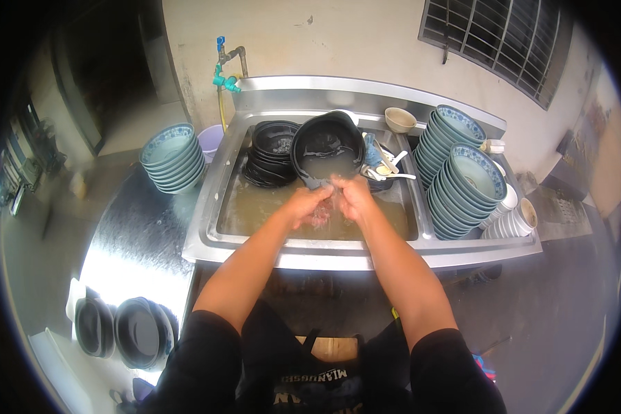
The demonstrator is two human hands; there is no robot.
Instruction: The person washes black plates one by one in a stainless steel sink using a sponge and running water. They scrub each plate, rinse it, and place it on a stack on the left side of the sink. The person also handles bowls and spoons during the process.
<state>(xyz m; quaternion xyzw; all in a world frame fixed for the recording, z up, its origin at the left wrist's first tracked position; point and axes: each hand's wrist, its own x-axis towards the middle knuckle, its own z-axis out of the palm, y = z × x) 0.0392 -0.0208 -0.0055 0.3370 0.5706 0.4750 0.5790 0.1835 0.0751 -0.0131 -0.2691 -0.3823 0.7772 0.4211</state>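
My left hand (310, 206) and my right hand (351, 196) are close together over the murky water (259, 207) in a stainless steel sink, at the near rim of a large black bowl (328, 150). Water runs and splashes around the fingers, so whether either hand grips the rim cannot be told. The black bowl is tilted towards me and has cloudy liquid in it. Stacked black bowls (274, 139) stand to its left in the sink. On its right lie white spoons (401, 176) and a blue cloth (372, 151).
Tall stacks of blue-patterned bowls (453, 191) fill the right side, beside white cups (509, 222). Another bowl stack (173, 160) stands on the left counter, with black bowls (139, 334) nearer me. A small beige bowl (400, 120) rests on the back rim. A teal tap (227, 82) is at back left.
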